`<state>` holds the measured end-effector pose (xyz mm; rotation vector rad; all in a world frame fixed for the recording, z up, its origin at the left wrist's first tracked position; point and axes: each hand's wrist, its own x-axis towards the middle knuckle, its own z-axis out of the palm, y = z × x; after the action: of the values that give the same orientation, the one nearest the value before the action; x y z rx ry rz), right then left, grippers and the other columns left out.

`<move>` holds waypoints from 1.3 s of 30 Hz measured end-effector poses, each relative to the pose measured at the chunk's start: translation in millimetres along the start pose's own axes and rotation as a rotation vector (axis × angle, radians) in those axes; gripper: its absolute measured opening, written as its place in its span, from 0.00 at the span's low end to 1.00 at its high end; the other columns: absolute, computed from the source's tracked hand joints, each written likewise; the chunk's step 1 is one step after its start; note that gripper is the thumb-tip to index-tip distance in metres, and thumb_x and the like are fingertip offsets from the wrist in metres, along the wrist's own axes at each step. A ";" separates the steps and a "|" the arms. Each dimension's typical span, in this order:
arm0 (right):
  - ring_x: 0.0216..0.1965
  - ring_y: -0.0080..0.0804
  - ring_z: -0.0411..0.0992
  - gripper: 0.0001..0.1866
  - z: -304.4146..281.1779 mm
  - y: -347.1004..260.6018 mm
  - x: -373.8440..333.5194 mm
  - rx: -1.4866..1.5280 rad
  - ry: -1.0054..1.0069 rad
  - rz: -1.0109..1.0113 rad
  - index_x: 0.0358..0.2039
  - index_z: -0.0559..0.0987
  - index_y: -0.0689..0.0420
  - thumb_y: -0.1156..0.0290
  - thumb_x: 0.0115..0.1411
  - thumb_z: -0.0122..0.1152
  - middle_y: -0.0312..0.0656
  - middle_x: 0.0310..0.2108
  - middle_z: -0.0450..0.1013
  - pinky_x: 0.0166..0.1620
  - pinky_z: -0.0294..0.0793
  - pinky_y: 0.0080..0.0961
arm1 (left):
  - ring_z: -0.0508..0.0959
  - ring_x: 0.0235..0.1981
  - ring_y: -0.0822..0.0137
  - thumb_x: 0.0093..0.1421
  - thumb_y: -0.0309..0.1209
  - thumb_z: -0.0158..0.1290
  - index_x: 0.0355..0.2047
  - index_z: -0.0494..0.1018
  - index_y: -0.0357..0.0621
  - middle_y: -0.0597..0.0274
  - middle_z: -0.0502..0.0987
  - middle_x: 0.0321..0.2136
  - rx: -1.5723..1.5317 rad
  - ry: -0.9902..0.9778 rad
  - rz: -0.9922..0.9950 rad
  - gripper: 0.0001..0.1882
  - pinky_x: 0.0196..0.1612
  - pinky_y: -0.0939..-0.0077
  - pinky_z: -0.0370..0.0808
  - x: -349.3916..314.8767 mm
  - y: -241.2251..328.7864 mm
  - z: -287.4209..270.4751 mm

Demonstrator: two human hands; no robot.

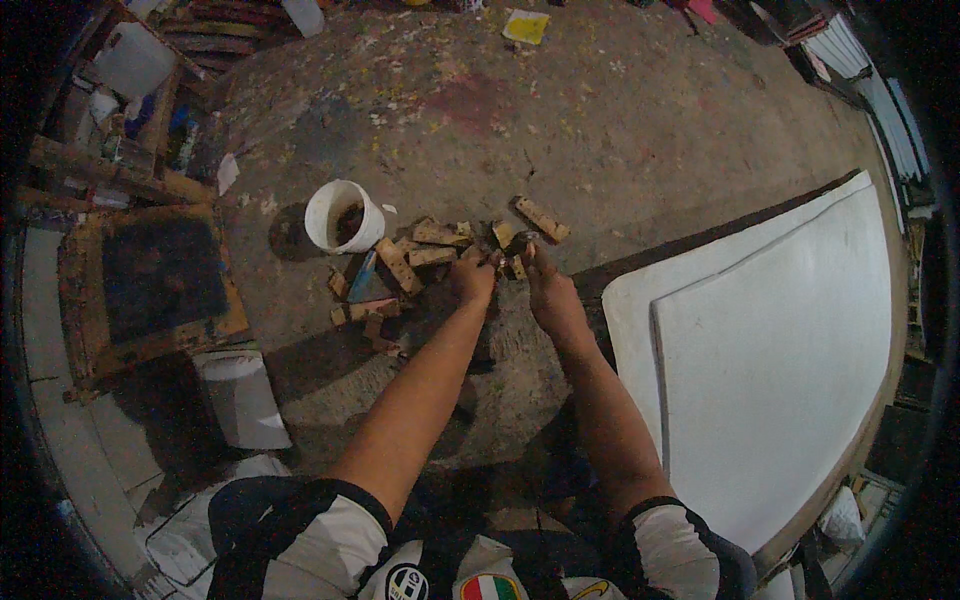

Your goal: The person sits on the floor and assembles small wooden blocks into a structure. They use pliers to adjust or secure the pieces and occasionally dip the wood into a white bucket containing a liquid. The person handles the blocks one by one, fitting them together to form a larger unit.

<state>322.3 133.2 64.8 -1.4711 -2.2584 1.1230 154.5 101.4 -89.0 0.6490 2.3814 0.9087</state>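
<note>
Small wooden blocks (pixel 400 265), several with dark holes or spots, lie loosely piled on a worn, paint-spattered surface (pixel 600 130). My left hand (pixel 474 275) is at the right end of the pile, its fingers closed low on something too small to make out. Close beside it, my right hand (pixel 552 295) is closed too, and a small, dark, shiny end shows above its fingers; what this belongs to is hidden. One longer block (pixel 542 219) lies just beyond my right hand. A blue, blade-shaped piece (pixel 364 277) leans among the blocks on the left.
A white bucket (pixel 318 215) with brown matter inside stands behind the pile. Large white sheets (pixel 770 350) cover the right side. A dark, wood-framed panel (pixel 160 275) sits at the left, near cluttered wooden shelving (pixel 110 160). A yellow packet (pixel 526 27) lies far back.
</note>
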 end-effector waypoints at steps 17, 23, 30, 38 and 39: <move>0.43 0.70 0.76 0.28 2.4 -19.1 -20.0 -0.111 0.052 0.080 0.73 0.57 0.43 0.60 0.75 0.44 0.66 0.48 0.75 0.44 0.76 0.60 | 0.85 0.39 0.50 0.53 0.46 0.71 0.38 0.86 0.43 0.47 0.85 0.34 0.101 -0.041 -0.061 0.21 0.45 0.55 0.80 -6.5 26.9 -29.0; 0.42 0.70 0.77 0.29 18.3 -15.1 -22.5 -0.202 -0.016 0.070 0.73 0.56 0.44 0.61 0.75 0.44 0.67 0.48 0.75 0.42 0.77 0.59 | 0.85 0.40 0.48 0.55 0.43 0.70 0.41 0.85 0.40 0.45 0.85 0.37 -0.158 -0.029 -0.101 0.20 0.46 0.53 0.79 0.6 12.2 -26.5; 0.41 0.69 0.77 0.32 14.6 -21.1 -19.6 -0.241 -0.051 0.036 0.75 0.52 0.42 0.62 0.74 0.45 0.66 0.51 0.74 0.41 0.78 0.59 | 0.84 0.41 0.47 0.54 0.42 0.71 0.37 0.84 0.37 0.44 0.85 0.37 -0.110 -0.103 -0.181 0.20 0.47 0.54 0.79 -2.4 29.1 -34.3; 0.43 0.71 0.76 0.32 23.1 9.8 -12.9 -0.131 0.109 -0.058 0.76 0.52 0.43 0.61 0.74 0.45 0.66 0.51 0.74 0.43 0.77 0.58 | 0.84 0.41 0.46 0.50 0.42 0.74 0.35 0.84 0.36 0.45 0.85 0.37 -0.108 -0.064 -0.087 0.22 0.47 0.57 0.80 -1.6 17.9 -19.9; 0.43 0.71 0.76 0.31 23.1 -1.3 -14.7 -0.140 0.072 -0.026 0.75 0.53 0.44 0.61 0.74 0.45 0.66 0.50 0.75 0.43 0.77 0.57 | 0.84 0.41 0.47 0.49 0.42 0.75 0.36 0.84 0.36 0.45 0.85 0.37 -0.102 0.028 0.029 0.22 0.47 0.57 0.80 6.8 -4.0 -16.1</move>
<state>315.6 109.4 53.0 -1.5020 -2.3410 0.9063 138.7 95.3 -83.3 0.6371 2.3383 1.0506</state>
